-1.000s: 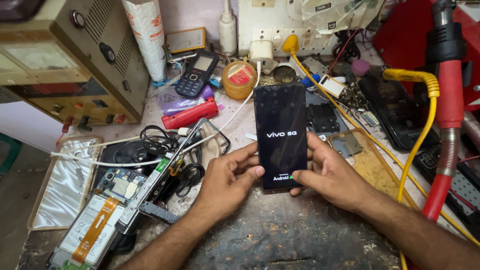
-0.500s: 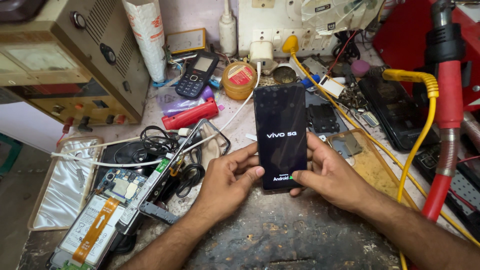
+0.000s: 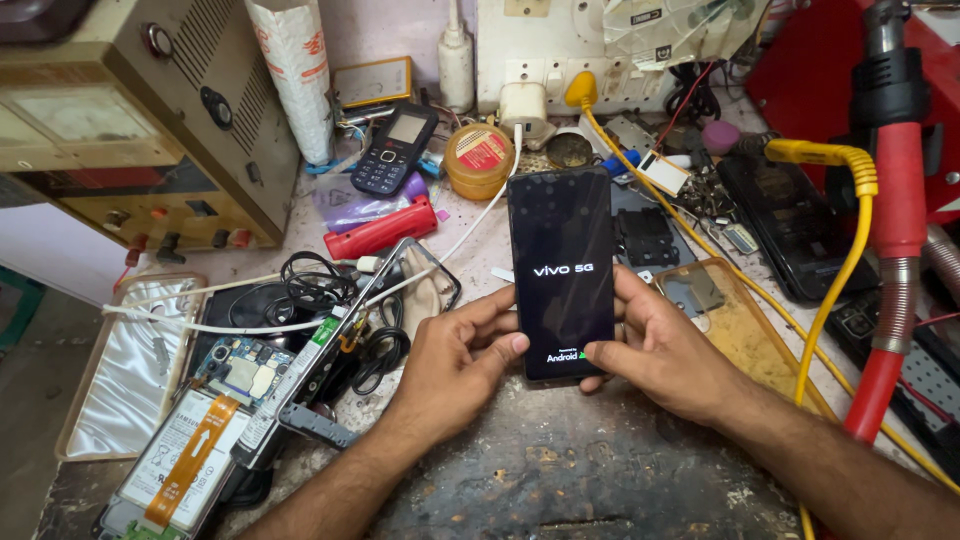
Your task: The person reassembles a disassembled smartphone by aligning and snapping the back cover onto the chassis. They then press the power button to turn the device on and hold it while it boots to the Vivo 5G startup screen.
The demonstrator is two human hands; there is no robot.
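A black smartphone with its dark screen lit by a start-up logo is held upright over the worn workbench. My left hand grips its lower left edge, thumb resting beside the screen. My right hand grips the lower right edge, thumb on the bottom of the screen. A white cable runs from the charger at the back toward the phone's top left.
An opened phone with bare circuit board and tangled black cables lie left. A power supply, keypad phone, round tin and red tool stand behind. A red hot-air handle and yellow cable are right.
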